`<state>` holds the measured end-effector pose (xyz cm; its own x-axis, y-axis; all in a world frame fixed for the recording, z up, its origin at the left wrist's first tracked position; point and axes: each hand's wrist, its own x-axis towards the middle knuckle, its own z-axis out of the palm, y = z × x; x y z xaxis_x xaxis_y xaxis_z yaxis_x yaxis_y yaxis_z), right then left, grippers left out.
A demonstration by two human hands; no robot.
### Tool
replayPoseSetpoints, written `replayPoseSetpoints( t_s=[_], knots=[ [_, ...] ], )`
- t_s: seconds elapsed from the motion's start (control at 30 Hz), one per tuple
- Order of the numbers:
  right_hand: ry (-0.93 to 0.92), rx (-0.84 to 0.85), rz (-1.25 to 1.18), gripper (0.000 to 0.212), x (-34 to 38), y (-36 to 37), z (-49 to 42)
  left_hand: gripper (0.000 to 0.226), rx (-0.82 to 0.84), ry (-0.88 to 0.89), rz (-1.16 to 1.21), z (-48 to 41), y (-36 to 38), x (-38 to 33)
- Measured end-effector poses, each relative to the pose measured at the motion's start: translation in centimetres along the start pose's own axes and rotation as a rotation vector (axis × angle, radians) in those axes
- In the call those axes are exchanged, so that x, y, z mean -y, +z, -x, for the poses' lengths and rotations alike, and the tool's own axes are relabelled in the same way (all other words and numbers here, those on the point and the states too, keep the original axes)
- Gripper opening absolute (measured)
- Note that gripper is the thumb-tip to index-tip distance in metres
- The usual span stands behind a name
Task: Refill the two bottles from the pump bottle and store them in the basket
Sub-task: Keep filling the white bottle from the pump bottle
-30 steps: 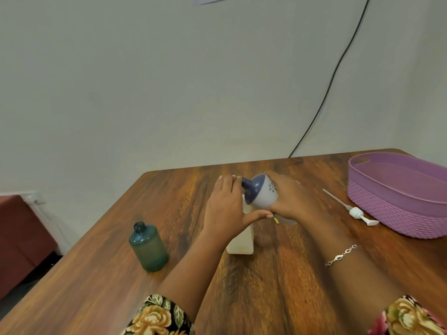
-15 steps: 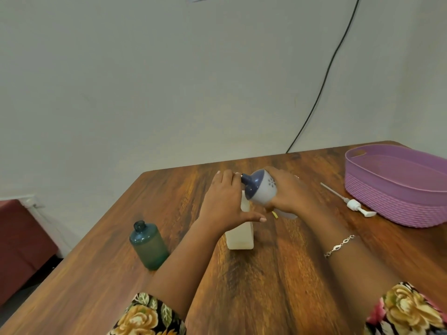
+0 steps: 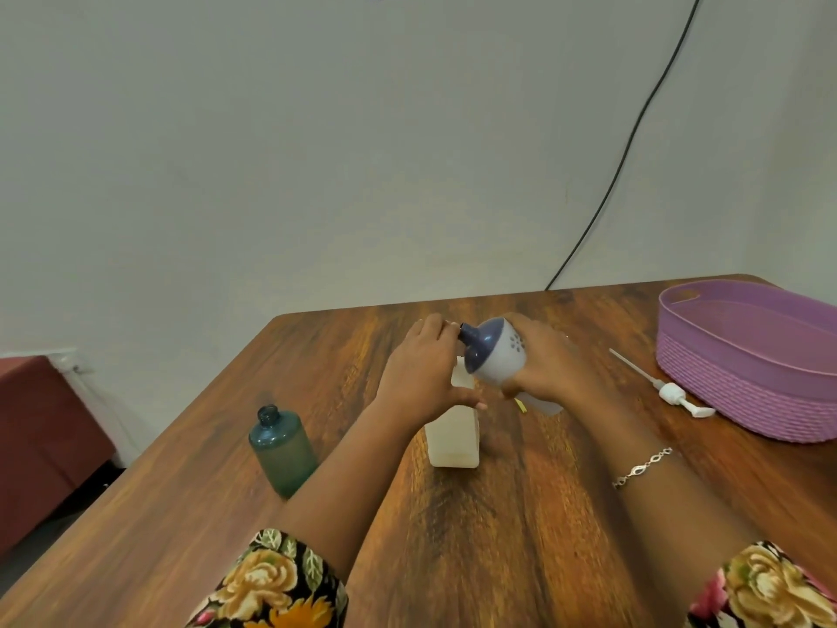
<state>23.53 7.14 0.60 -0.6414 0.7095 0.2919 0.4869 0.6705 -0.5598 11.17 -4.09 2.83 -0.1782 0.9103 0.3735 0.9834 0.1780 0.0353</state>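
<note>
Refill of the cream bottle, mid-pour.
Nearest you on the wooden counter (image 3: pixel 521 514), the uncapped round teal plastic bottle (image 3: pixel 283 451) stands alone at left. Beyond it your left hand (image 3: pixel 421 378) steadies the square translucent cream bottle (image 3: pixel 453 439), fingers curled round its top. Your right hand (image 3: pixel 552 369) grips the tipped white pump bottle with the blue shoulder (image 3: pixel 496 355), its neck at the cream bottle's mouth. Next, I judge, right it without dripping, then cap both. The white pump head (image 3: pixel 675 394) lies just beside the ribbed purple plastic basket (image 3: pixel 743 401), far right.
</note>
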Motion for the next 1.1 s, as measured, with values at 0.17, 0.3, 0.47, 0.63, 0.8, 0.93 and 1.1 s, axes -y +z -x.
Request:
replayPoseSetpoints(
  t_s=[0.17, 0.3, 0.47, 0.63, 0.8, 0.93, 1.1],
  knots=[
    [-0.008, -0.021, 0.005, 0.083, 0.2, -0.7, -0.3, 0.084, 0.006, 0.027, 0.007, -0.7, -1.4, 0.6],
    [-0.001, -0.008, 0.02, 0.086, -0.3, -0.6, -0.4, 0.085, -0.01, 0.026, 0.017, -0.1, -0.5, 0.5],
    [0.004, 0.016, 0.038, 0.087, -0.7, -0.2, -0.4, 0.084, -0.023, 0.031, 0.006, 0.2, 0.1, 0.5],
    [-0.027, -0.009, 0.0, 0.081, -0.5, -0.5, 0.0, 0.083, -0.022, 0.028, 0.043, -0.1, -0.8, 0.9],
    [-0.009, -0.006, 0.02, 0.085, -0.7, -0.4, 0.0, 0.08, -0.053, 0.022, 0.003, -0.2, -0.3, 0.3],
    [-0.014, 0.006, -0.007, 0.083, -1.1, 0.0, 0.1, 0.082, -0.049, 0.027, -0.023, 0.0, 0.0, 0.3],
    [-0.019, 0.001, -0.051, 0.081, -1.0, -0.2, 0.2, 0.086, -0.03, 0.034, -0.022, 0.1, -0.5, 0.5]
  ],
)
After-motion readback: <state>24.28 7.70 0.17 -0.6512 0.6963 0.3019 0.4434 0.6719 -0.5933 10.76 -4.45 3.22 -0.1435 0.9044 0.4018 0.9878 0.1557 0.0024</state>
